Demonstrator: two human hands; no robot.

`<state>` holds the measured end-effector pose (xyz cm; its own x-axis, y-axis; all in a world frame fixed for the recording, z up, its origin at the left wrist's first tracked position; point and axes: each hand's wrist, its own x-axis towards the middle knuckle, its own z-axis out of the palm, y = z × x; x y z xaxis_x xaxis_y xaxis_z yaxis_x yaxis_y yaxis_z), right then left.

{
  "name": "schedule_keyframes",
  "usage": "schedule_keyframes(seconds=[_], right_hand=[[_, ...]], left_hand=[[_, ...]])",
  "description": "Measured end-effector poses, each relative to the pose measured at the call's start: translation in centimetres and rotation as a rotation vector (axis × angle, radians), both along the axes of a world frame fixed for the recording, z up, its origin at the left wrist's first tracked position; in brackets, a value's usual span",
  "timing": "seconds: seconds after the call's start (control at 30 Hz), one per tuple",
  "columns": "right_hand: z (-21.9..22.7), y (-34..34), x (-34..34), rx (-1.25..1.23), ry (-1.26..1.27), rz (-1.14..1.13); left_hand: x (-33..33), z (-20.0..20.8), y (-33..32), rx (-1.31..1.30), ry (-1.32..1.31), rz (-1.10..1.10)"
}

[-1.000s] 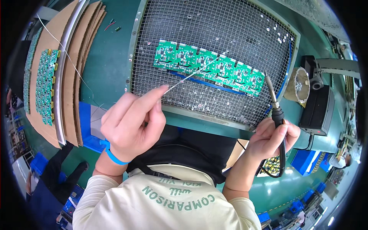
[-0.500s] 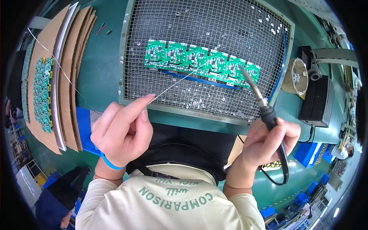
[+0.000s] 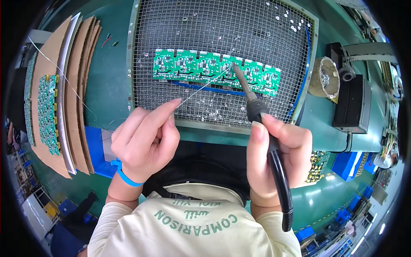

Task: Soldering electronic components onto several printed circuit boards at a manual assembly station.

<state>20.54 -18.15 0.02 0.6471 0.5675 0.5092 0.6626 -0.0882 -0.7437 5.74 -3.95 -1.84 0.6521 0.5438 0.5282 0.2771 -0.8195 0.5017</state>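
A row of joined green circuit boards (image 3: 208, 66) lies on a metal mesh with a frame (image 3: 205, 125). In my left hand (image 3: 145, 143), thumb and forefinger pinch a thin solder wire (image 3: 199, 89), which slants up to the middle boards. My right hand (image 3: 280, 158) is wrapped round the dark handle of a soldering iron (image 3: 258, 109). The iron's tip points at the same board, close to the wire's end; whether they touch I cannot tell. A blue strip (image 3: 205, 88) runs along the boards' near edge.
Cardboard sheets (image 3: 73, 94) stand at the left with more green boards (image 3: 49, 113) against them. To the right are a round tin (image 3: 314, 79) and a black box (image 3: 355, 105) with a holder. Small white discs (image 3: 293, 28) lie on the mesh's far right.
My right hand has brought the soldering iron leftward, from the right-hand boards to the wire's end. My left hand has shifted slightly right, still pinching the wire. The whole view has shifted a little.
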Motion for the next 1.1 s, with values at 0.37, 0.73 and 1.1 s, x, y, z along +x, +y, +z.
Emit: schedule_keyframes(seconds=[0.37, 0.73, 1.1], right_hand=[[-0.5, -0.9, 0.9, -0.009, -0.105, 0.060], [-5.0, -1.6, 5.1, 0.579, 0.374, -0.059], [-1.3, 0.0, 1.1, 0.305, 0.349, -0.091]], left_hand=[[-1.3, -0.6, -0.3, -0.095, -0.232, 0.152], [-2.0, -0.5, -0.8, -0.004, -0.076, 0.161], [0.2, -0.7, -0.3, -0.006, -0.082, 0.067]])
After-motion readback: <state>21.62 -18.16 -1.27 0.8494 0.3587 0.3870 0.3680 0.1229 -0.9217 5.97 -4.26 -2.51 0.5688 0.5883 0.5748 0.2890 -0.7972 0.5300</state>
